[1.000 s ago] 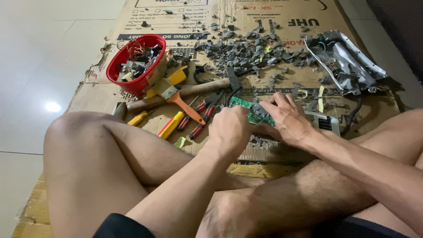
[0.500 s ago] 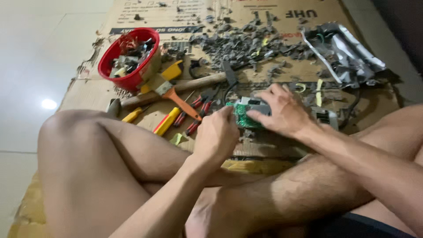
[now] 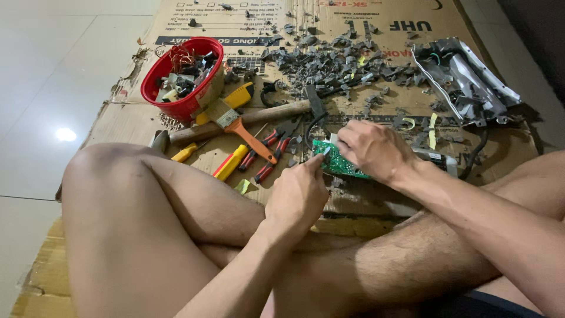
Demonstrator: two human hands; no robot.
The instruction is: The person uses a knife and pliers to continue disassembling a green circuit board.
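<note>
Both hands' grip unchanged on the green circuit board [image 3: 335,162]: right hand [image 3: 372,150] atop, left hand [image 3: 299,194] pinching its near edge.

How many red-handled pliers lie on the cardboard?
2: both red-handled pliers lie side by side just right of the paintbrush, left of the green circuit board that both hands hold. Others may hide under debris.

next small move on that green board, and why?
Probably a short pull with the left hand, whose fingertips pinch at the near edge of the green circuit board while the right hand clamps it from above against the cardboard. The board looks steadied, so a small tug seems safe. What the fingertips hold is too small to tell.
</note>
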